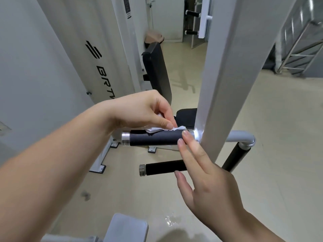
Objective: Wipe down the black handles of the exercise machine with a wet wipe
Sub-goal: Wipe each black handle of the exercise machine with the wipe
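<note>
A black handle [153, 139] with silver end caps sticks out leftward from the white upright post [225, 81] of the machine. My left hand [139, 110] pinches a white wet wipe [153, 129] against the top of this handle. My right hand [197, 165] comes from below with fingers spread, two fingertips touching the handle's right end by the post. A second black handle [164, 167] runs parallel lower down, and a third black grip [236, 157] slants down from a grey curved tube on the right.
The white weight-stack cover [97, 58] with black lettering stands to the left. A black padded seat back [157, 70] is behind the handle. Two more black handles [192, 13] show at the far top. A grey pad [127, 227] lies near the bottom edge, with a wet patch on the beige floor.
</note>
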Demonstrator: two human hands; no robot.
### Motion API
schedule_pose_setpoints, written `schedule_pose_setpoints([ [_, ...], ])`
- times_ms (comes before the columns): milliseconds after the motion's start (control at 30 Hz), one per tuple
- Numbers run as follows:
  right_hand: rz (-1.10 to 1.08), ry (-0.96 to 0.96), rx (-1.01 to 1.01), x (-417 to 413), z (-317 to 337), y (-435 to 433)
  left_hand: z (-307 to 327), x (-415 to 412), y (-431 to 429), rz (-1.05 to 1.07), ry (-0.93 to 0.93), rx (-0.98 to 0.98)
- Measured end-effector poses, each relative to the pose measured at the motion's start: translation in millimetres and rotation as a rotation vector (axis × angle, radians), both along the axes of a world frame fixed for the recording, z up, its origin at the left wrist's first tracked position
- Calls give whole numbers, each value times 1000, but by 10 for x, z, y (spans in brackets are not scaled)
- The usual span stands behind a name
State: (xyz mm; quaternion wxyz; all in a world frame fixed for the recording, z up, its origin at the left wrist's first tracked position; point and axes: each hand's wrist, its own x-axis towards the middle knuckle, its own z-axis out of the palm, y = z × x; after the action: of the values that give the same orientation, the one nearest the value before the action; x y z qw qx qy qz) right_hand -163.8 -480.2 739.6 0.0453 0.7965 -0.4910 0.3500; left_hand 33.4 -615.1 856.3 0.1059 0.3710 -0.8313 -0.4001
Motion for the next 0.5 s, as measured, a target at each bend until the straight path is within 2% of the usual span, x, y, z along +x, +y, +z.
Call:
schedule_pose_setpoints([
  [67,-9,-8,-3,6,-6,15,-76,182,-6,2,93,33],
  [200,-13,-33,6,39,-57,23,-287,543,15,34,343,226],
  [500,-71,-17,16,115,-104,14,-177,-88,-184,-76,198,182],
])
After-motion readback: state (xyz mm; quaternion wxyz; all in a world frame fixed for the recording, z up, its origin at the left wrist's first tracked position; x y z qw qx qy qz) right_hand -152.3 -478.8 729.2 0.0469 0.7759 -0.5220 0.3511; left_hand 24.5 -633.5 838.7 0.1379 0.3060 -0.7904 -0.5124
